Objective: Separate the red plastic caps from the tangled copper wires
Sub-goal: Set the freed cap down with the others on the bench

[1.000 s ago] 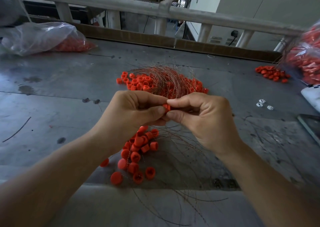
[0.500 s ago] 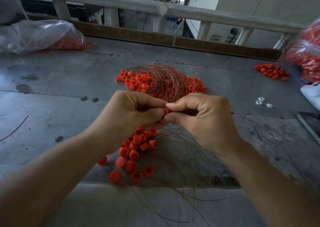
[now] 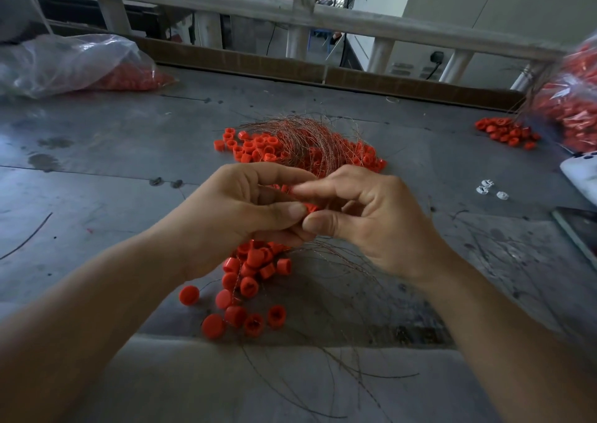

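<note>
Hands together over grey metal table (image 3: pixel 97 196): left hand (image 3: pixel 239 216) and right hand (image 3: pixel 378 225) both pinch one small red plastic cap (image 3: pixel 310 208). Tangled thin copper wires (image 3: pixel 310 141) lie just behind, pile of loose red caps (image 3: pixel 255 280) below.

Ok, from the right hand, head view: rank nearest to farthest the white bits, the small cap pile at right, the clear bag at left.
1. white bits, just to the right of the right hand.
2. small cap pile, farther back on the right.
3. clear bag, at the far back left.
</note>
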Available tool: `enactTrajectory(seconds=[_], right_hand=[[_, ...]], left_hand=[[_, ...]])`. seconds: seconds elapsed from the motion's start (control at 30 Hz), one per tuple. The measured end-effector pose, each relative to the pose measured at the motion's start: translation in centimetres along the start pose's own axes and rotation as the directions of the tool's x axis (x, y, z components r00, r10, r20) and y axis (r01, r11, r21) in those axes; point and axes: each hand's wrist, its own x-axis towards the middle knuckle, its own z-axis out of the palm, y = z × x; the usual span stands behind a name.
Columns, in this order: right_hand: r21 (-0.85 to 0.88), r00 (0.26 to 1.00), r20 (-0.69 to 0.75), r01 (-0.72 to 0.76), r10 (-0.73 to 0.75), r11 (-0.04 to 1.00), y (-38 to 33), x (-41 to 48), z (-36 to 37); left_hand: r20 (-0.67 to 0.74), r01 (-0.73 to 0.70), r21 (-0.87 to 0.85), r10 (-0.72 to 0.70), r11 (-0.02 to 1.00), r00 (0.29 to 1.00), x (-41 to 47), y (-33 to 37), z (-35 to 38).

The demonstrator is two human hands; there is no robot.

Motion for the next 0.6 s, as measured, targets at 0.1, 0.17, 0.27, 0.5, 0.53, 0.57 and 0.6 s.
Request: enactTrajectory(seconds=[0.1, 0.17, 0.27, 0.5, 0.53, 0.57, 0.6], right_hand=[[-0.074, 0.998, 0.065, 0.013, -0.008, 0.997, -0.1, 0.0, 0.0], [-0.108, 0.998, 0.05, 0.038, -0.033, 0.993, -0.1, 0.0, 0.2], [-0.17, 0.998, 0.036, 0.062, -0.056, 0.983, 0.0, -0.1, 0.3], [-0.258, 0.994, 0.009, 0.106, -0.107, 0.96, -0.2, -0.5, 1.0], [-0.254, 0.994, 0.01, 0.105, -0.106, 0.961, -0.2, -0.6, 1.1], [-0.244, 0.995, 0.012, 0.1, -0.1, 0.965, -0.2, -0.6, 1.0], [-0.23, 0.996, 0.013, 0.089, -0.088, 0.969, -0.2, -0.6, 1.0]], left_hand=[[0.025, 0.021, -0.011, -0.021, 1.0, 0.999, 0.0, -0.1, 0.0], [0.025, -0.01, -0.001, 0.01, 1.0, 1.0, -0.1, -0.2, 0.2], [0.022, -0.105, 0.172, 0.103, 0.979, 0.994, -0.2, -0.3, 0.6], [0.051, -0.168, 0.178, 0.161, 0.97, 0.986, -0.6, -0.4, 1.0], [0.053, -0.17, 0.176, 0.163, 0.97, 0.985, -0.7, -0.3, 1.1], [0.05, -0.164, 0.168, 0.157, 0.972, 0.986, -0.6, -0.3, 1.2], [0.04, -0.15, 0.154, 0.146, 0.977, 0.989, -0.6, -0.2, 1.2]])
